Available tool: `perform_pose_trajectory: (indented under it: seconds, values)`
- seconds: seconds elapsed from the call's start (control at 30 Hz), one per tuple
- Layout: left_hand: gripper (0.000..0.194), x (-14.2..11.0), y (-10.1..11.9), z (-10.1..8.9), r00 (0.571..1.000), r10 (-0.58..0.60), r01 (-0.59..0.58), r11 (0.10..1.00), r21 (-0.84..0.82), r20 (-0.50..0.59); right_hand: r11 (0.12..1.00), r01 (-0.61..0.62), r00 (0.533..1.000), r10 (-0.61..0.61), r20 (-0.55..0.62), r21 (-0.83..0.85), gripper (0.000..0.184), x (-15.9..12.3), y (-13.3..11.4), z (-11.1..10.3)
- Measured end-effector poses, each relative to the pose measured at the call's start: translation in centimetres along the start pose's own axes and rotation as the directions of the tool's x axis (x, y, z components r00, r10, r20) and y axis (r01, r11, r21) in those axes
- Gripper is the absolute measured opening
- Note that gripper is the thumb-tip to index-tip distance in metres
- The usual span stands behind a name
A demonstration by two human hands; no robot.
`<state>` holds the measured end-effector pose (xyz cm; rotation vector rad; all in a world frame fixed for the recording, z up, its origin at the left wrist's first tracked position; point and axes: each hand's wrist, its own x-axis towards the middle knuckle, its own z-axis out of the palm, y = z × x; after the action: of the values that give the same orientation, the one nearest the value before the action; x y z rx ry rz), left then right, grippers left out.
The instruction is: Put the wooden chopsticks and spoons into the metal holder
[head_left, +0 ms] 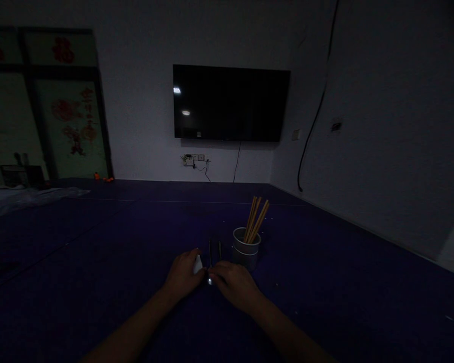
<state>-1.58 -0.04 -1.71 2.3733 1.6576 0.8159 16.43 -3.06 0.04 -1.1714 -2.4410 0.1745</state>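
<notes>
The room is dim. My left hand [184, 272] is closed around a small white item [197, 264], perhaps a cloth or tissue; its kind is unclear. Just to its right, my right hand [232, 283] pinches what looks like a metal spoon [210, 281], with a shiny rounded end by the fingertips and a thin handle pointing away from me. Another slim utensil [219, 248] lies beyond the right hand, its near end hidden. A grey metal cup [245, 254] stands upright behind that hand, with several wooden chopsticks [255, 219] leaning in it.
A dark purple surface [155, 222] spreads around my hands, with small white specks on it. Crumpled clear plastic [34, 196] lies at the far left. Small orange objects [106, 178] sit near the back wall. A television [230, 103] hangs there, with sockets and cables below.
</notes>
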Motion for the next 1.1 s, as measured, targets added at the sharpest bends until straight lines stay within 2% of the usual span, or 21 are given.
perform_pose_trajectory:
  seconds: [0.2,0.37,0.47,0.57,0.67,0.73,0.8,0.93,1.03,1.1]
  values:
    - [0.037,0.0,0.0,0.1,1.000,0.006,-0.006,0.998,-0.069,0.001,1.000,0.016,0.999,-0.017,-0.038,-0.012,0.028,-0.1,0.1,0.1]
    - [0.028,0.1,-0.1,0.3,0.999,-0.007,0.000,0.982,-0.190,-0.035,1.000,0.027,0.997,-0.026,-0.068,0.014,0.025,-0.1,0.0,0.1]
    - [0.028,0.2,-0.4,0.2,0.993,-0.004,-0.021,0.978,-0.208,-0.116,1.000,0.027,0.997,-0.026,-0.073,0.009,0.025,-0.1,0.0,0.1]
    - [0.030,0.1,-0.5,0.0,0.961,0.064,-0.097,0.989,-0.112,-0.270,1.000,0.027,0.997,-0.028,-0.073,-0.014,0.026,-0.2,0.1,0.2]
    - [0.031,-0.1,-0.5,-0.5,0.890,0.245,-0.242,0.969,0.058,-0.385,1.000,0.005,0.991,-0.008,-0.132,-0.018,0.029,-0.2,0.3,0.4]
    - [0.031,-0.4,-0.3,-0.7,0.816,0.384,-0.341,0.923,0.178,-0.432,1.000,-0.016,0.973,0.012,-0.231,-0.013,0.035,-0.2,0.5,0.6]
    - [0.030,-0.6,-0.1,-0.8,0.729,0.508,-0.423,0.861,0.282,-0.459,0.999,-0.037,0.934,0.029,-0.356,-0.016,0.042,-0.2,0.6,0.5]
    - [0.028,-1.0,0.6,-0.9,0.576,0.676,-0.541,0.736,0.407,-0.459,0.998,-0.064,0.818,0.036,-0.574,-0.029,0.050,-0.3,0.8,0.1]
    - [0.030,-1.2,1.0,-0.9,0.520,0.732,-0.580,0.681,0.447,-0.441,0.995,-0.081,0.735,0.018,-0.678,-0.062,0.051,-0.3,1.0,-0.3]
    - [0.031,-1.4,1.1,-0.9,0.494,0.761,-0.603,0.649,0.465,-0.421,0.992,-0.081,0.706,-0.010,-0.708,-0.095,0.049,-0.3,1.1,-0.3]
